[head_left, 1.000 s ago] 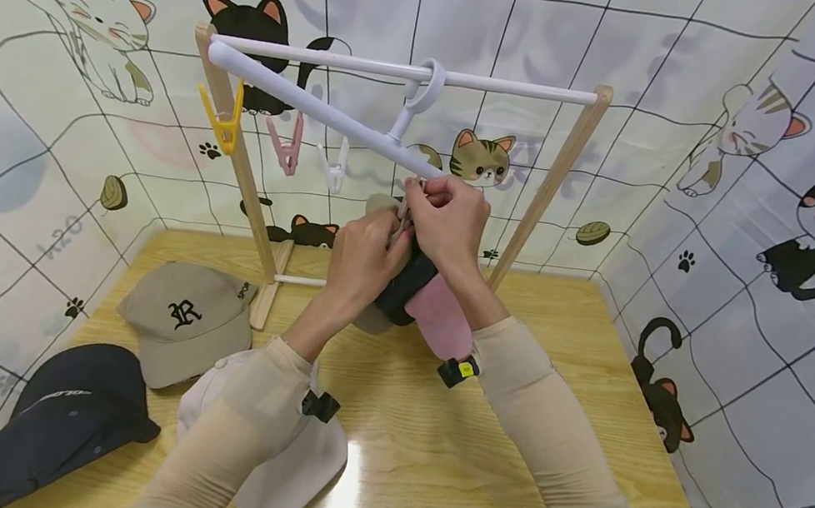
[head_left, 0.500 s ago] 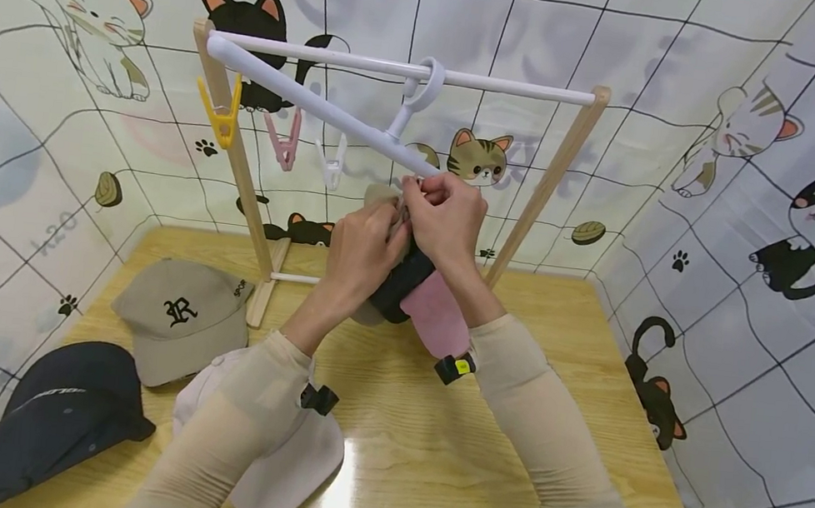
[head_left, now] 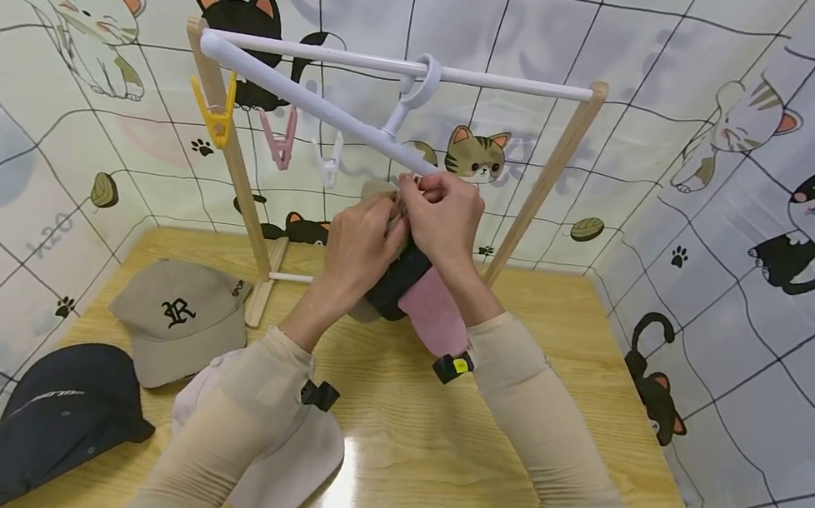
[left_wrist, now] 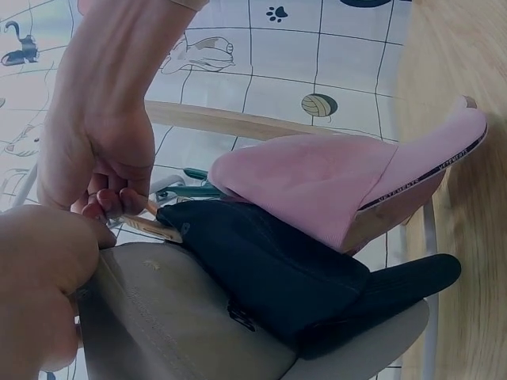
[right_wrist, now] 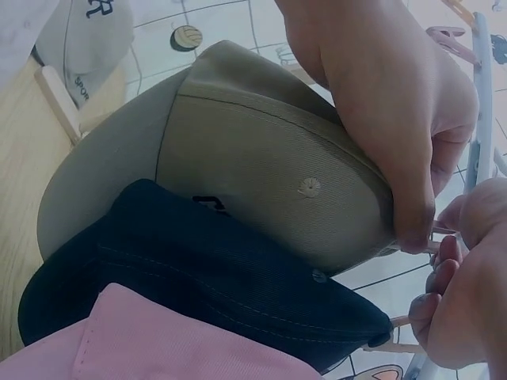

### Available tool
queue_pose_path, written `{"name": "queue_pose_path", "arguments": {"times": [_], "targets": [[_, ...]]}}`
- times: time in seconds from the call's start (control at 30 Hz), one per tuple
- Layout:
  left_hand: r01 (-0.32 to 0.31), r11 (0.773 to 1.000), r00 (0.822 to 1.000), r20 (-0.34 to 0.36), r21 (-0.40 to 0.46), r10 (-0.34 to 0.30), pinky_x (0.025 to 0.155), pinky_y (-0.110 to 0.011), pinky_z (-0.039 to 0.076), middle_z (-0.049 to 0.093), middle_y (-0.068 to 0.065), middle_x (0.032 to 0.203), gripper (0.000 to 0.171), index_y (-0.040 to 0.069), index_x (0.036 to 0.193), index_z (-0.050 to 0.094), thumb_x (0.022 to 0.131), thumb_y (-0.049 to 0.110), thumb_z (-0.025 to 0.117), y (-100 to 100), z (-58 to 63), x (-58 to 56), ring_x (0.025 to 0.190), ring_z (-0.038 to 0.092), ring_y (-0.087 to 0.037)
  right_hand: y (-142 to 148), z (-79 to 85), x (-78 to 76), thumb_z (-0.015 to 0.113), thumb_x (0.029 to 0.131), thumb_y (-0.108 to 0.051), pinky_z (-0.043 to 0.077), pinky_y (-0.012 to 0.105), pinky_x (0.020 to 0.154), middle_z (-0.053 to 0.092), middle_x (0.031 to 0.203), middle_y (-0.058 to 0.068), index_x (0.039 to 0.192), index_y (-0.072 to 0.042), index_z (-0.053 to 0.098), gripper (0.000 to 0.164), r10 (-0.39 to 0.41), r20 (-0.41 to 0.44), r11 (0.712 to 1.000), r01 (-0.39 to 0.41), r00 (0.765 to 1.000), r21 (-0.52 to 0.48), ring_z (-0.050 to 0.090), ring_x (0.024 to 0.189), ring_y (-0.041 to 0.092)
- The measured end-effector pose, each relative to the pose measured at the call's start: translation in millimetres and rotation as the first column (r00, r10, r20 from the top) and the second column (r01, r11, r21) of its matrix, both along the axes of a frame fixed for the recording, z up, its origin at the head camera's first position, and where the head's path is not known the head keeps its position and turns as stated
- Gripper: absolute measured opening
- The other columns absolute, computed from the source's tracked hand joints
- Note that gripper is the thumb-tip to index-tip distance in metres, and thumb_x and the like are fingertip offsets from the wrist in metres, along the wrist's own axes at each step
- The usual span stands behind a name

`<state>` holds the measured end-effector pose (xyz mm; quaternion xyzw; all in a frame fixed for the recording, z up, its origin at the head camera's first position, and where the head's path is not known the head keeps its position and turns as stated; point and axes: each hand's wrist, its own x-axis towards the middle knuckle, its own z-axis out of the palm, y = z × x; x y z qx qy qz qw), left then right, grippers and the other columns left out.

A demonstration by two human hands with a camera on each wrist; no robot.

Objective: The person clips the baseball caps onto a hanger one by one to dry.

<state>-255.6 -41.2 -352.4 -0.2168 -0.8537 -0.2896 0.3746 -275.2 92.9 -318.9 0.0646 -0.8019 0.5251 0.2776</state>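
My left hand (head_left: 361,250) pinches the edge of a khaki cap (right_wrist: 261,166) below the white hanger (head_left: 318,110). Close against it, my right hand (head_left: 446,218) pinches a small pale clip (right_wrist: 434,237), mostly hidden by the fingers. In the left wrist view, a dark navy cap (left_wrist: 261,261) hangs beside the khaki one, with a beige clip (left_wrist: 150,228) at its top. Beyond that hangs a pink cap (left_wrist: 309,182), near a green clip (left_wrist: 194,190). How the pale clip sits on the khaki cap's edge is hidden.
The hanger hooks over the white bar of a wooden-sided rack (head_left: 548,178). Along its left part hang a yellow clip (head_left: 215,113), a pink clip (head_left: 280,139) and a white clip (head_left: 329,160). Khaki (head_left: 181,320), dark (head_left: 57,415) and pale pink (head_left: 292,467) caps lie on the table (head_left: 444,459).
Both hands stay at the khaki cap's edge with barely any movement. The head view has shifted slightly.
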Motion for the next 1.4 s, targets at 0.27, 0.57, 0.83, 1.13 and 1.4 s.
{"name": "queue_pose_path", "arguments": {"times": [0.27, 0.57, 0.83, 1.13, 1.4], "targets": [[0.012, 1.0, 1.0, 0.02, -0.001, -0.012, 0.056, -0.045, 0.046, 0.065, -0.014, 0.077, 0.03, 0.001, 0.08, 0.066, 0.108, 0.013, 0.071, -0.8, -0.9, -1.8, 0.058, 0.058, -0.031, 1.0, 1.2, 1.5, 0.084, 0.101, -0.038, 0.048, 0.022, 0.059, 0.078, 0.075, 0.004, 0.097, -0.006, 0.086, 0.033, -0.02, 0.075, 1.0, 0.022, 0.997, -0.015, 0.065, 0.063, 0.006], [0.041, 0.999, 0.999, 0.031, 0.017, -0.041, 0.056, -0.043, 0.045, 0.066, -0.014, 0.077, 0.031, 0.001, 0.083, 0.068, 0.11, 0.015, 0.07, -4.4, -1.0, -1.5, 0.058, 0.059, -0.03, 8.5, -2.3, 0.4, 0.081, 0.103, -0.043, 0.047, 0.023, 0.059, 0.072, 0.069, -0.007, 0.095, -0.01, 0.086, 0.034, 0.045, 0.102, 0.999, -0.047, 0.994, 0.014, 0.065, 0.064, 0.008], [0.043, 0.998, 0.996, 0.076, 0.054, -0.047, 0.067, -0.053, 0.058, 0.076, -0.017, 0.085, 0.023, 0.0, 0.098, 0.077, 0.11, 0.019, 0.073, -9.0, -4.0, -2.4, 0.072, 0.073, -0.035, 17.3, -6.5, 2.2, 0.07, 0.109, -0.04, 0.038, 0.027, 0.058, 0.07, 0.071, -0.006, 0.097, -0.012, 0.087, 0.035, 0.108, 0.103, 0.993, -0.112, 0.989, 0.027, 0.056, 0.064, 0.013], [0.06, 0.996, 0.988, 0.141, 0.062, -0.069, 0.072, -0.053, 0.06, 0.082, -0.018, 0.098, 0.02, 0.0, 0.115, 0.08, 0.104, 0.016, 0.081, -15.9, -9.8, -4.1, 0.08, 0.076, -0.036, 27.1, -9.2, 7.5, 0.067, 0.111, -0.04, 0.043, 0.032, 0.067, 0.075, 0.075, 0.011, 0.097, -0.005, 0.086, 0.042, 0.134, 0.122, 0.989, -0.141, 0.983, 0.045, 0.062, 0.069, 0.018], [0.067, 0.997, 0.97, 0.231, 0.043, -0.075, 0.086, -0.059, 0.064, 0.083, -0.02, 0.122, 0.037, 0.001, 0.135, 0.076, 0.103, 0.02, 0.082, -26.7, -16.7, -1.8, 0.1, 0.081, -0.04, 38.2, -13.1, 16.0, 0.068, 0.11, -0.036, 0.046, 0.029, 0.07, 0.078, 0.085, 0.019, 0.106, -0.004, 0.085, 0.036, 0.174, 0.163, 0.981, -0.185, 0.971, 0.053, 0.068, 0.076, 0.022]]}}
